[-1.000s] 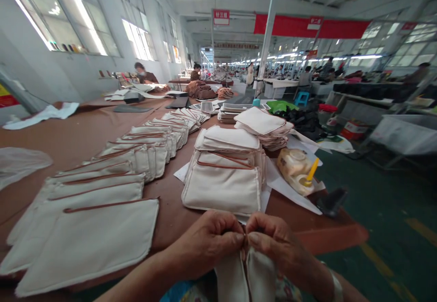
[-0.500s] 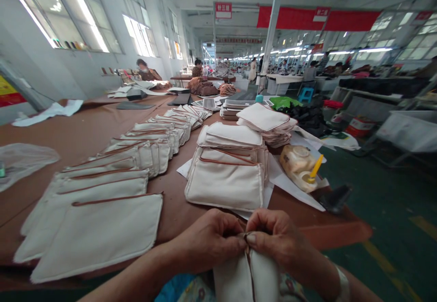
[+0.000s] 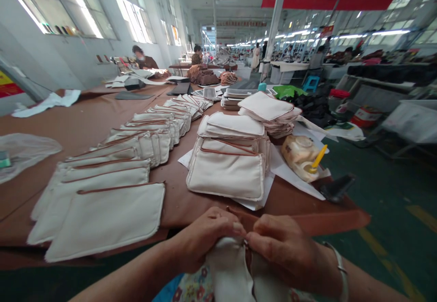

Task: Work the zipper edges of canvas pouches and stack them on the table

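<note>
Both left hand (image 3: 209,234) and right hand (image 3: 288,249) angled inward, fingers (image 3: 256,242) close together, pinching cream pouch (image 3: 227,268)

A person's two bare hands meet low in the view, right of centre, fingertips close together in a tight pinch. The left hand (image 3: 211,233) is bent at the knuckles, its back turned upward and its fingers angled toward the right. Opposite it, the right hand (image 3: 290,247) holds its fingers curled inward, the thumb (image 3: 262,245) pointing across to the left fingertips. The left forearm (image 3: 143,268), bare, slants up from the lower left, while the right forearm (image 3: 368,277), also bare, reaches in from the lower right, its wrist (image 3: 326,268) nearly straight.
</note>
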Tool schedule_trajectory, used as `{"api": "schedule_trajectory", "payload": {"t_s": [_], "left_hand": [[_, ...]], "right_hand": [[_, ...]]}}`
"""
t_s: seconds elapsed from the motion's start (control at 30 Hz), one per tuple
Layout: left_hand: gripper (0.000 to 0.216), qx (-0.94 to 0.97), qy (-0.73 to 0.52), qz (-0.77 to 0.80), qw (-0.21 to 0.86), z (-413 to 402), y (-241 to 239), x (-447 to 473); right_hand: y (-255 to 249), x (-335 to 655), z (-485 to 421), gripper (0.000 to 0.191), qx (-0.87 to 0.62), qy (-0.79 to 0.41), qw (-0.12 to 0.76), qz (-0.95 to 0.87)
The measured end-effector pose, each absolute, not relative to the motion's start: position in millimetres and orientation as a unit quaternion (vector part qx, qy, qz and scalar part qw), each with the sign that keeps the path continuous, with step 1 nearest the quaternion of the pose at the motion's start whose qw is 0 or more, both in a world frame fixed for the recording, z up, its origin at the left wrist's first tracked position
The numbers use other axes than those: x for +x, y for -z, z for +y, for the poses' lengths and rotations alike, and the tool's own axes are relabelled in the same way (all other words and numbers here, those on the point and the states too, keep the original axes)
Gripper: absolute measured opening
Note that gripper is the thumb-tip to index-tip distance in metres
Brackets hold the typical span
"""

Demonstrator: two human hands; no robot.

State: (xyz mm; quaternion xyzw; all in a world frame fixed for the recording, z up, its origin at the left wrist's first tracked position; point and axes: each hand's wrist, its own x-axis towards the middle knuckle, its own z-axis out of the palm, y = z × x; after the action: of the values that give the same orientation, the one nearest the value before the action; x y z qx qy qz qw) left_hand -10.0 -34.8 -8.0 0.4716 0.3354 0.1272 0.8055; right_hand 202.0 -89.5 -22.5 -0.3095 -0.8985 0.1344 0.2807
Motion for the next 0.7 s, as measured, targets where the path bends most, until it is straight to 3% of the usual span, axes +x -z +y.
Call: {"api": "schedule_trajectory", "payload": {"t_s": [0.2, 0.33, 0.43, 0.53, 0.7], "left_hand": [[0.038, 0.431, -0.084, 0.318, 0.840, -36.5, 15.2, -10.6], [0.041, 0.466, -0.068, 0.305, 0.828, -35.7, 12.2, -12.8], [0.044, 0.525, -0.061, 0.288, 0.798, -35.7, 5.1, -14.9], [0.044, 0.589, -0.082, 0.273, 0.756, -35.4, -2.1, -16.4], [0.041, 0.641, -0.098, 0.247, 0.720, -33.5, -10.8, -15.5]], "right_hand": [[15.1, 203.9, -90.1, 0.023, -0.238, 0.028, 0.266, -0.934], [14.3, 204.6, -95.9, 0.025, -0.197, 0.035, 0.293, -0.935], [17.0, 205.6, -108.3, 0.021, -0.268, -0.074, 0.351, -0.894], [17.1, 204.8, -115.8, 0.018, -0.429, -0.263, 0.392, -0.770], [3.2, 202.8, -102.3, 0.044, -0.438, -0.476, 0.327, -0.689]]}}
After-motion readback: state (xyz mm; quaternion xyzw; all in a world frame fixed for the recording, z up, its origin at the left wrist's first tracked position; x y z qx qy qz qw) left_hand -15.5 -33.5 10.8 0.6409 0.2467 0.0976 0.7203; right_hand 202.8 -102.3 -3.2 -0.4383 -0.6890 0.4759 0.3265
